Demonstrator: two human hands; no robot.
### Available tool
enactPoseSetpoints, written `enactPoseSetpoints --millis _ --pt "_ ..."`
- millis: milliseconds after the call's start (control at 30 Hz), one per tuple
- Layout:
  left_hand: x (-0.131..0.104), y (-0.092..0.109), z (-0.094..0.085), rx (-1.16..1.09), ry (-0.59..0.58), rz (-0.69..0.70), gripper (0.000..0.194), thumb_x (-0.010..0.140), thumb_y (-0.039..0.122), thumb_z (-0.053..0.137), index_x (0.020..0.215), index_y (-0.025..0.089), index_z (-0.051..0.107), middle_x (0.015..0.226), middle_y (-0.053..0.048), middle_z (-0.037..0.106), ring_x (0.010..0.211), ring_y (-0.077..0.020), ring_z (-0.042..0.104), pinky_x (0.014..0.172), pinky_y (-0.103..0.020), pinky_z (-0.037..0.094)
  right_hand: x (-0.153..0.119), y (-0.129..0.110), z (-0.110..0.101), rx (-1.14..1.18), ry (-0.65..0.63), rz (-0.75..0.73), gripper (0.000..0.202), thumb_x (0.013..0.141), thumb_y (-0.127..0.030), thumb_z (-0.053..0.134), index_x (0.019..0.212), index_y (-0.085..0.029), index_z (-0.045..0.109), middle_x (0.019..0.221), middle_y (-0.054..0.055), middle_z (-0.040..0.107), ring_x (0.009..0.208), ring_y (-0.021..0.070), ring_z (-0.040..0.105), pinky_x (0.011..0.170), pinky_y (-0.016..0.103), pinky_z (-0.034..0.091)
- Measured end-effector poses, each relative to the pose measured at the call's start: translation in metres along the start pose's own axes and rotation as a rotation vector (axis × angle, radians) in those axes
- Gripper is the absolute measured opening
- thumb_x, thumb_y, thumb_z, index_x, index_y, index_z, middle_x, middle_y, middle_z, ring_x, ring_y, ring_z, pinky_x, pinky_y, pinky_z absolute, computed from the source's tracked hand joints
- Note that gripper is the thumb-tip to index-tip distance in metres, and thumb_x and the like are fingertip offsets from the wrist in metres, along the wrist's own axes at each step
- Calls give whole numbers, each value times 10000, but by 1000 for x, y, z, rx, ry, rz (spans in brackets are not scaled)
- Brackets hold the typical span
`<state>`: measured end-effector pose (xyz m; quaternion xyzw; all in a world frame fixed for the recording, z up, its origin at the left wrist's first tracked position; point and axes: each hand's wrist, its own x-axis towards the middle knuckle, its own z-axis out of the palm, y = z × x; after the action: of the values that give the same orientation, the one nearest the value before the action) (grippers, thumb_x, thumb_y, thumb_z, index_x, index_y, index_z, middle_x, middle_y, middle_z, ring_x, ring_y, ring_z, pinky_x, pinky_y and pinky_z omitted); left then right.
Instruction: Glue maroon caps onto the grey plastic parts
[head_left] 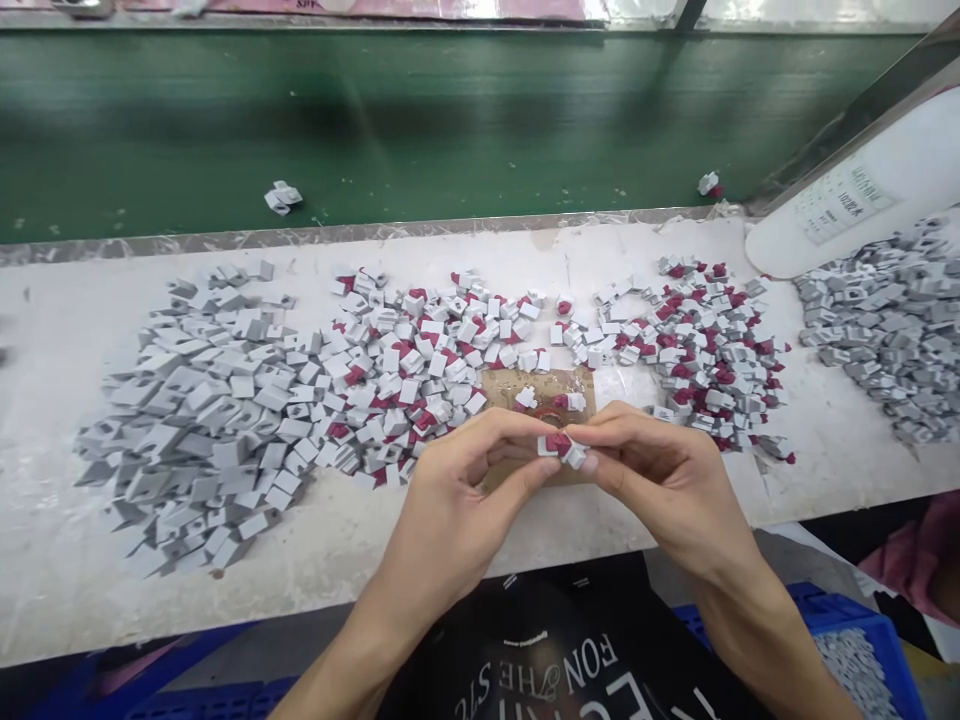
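Note:
A small white and dark red piece (561,447) is held between both hands near the middle of the view. My left hand (469,485) pinches its left side with thumb and index finger. On its right side, the thumb and index fingertips of my right hand (660,475) close on the same piece. Just beyond the fingertips, a brown patch (499,382) on the table bears a few small white and red pieces (574,401). Piles of white and red pieces (424,350) lie to the left and right of the patch.
Grey-white pieces (217,400) are heaped at the left, and more grey pieces (892,320) at the right beside a leaning white bottle (855,190). Behind the white table (360,580) runs a green belt (450,130). A blue crate (896,640) of pieces stands at lower right.

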<state>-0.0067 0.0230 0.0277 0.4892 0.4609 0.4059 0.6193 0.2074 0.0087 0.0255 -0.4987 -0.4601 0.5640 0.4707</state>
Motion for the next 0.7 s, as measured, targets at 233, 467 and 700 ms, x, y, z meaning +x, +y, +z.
enactPoseSetpoints --millis 233,467,700 --pt "35 29 -23 349 -139 89 121 1065 241 791 1078 338 863 1030 -17 881 933 -251 862 795 -342 714 34 -23 -4 -101 -171 -8 168 1062 -300 881 1198 -338 972 1080 53 897 971 228 865 838 375 748" --pt "133 65 -45 785 142 189 50 969 314 833 1003 305 869 1151 -103 869 994 -334 778 831 -454 638 162 -40 -72 -799 293 -144 325 1053 -286 770 1346 -245 905 1272 124 897 1055 292 850 918 487 742" --pt "260 63 -32 833 183 -16 48 1045 151 792 1028 167 834 1230 -199 872 1147 -312 794 1097 -476 634 290 -36 -128 -1021 554 -31 278 1060 -239 809 1321 -145 831 1453 205 786 1368 378 740 1247 619 573"
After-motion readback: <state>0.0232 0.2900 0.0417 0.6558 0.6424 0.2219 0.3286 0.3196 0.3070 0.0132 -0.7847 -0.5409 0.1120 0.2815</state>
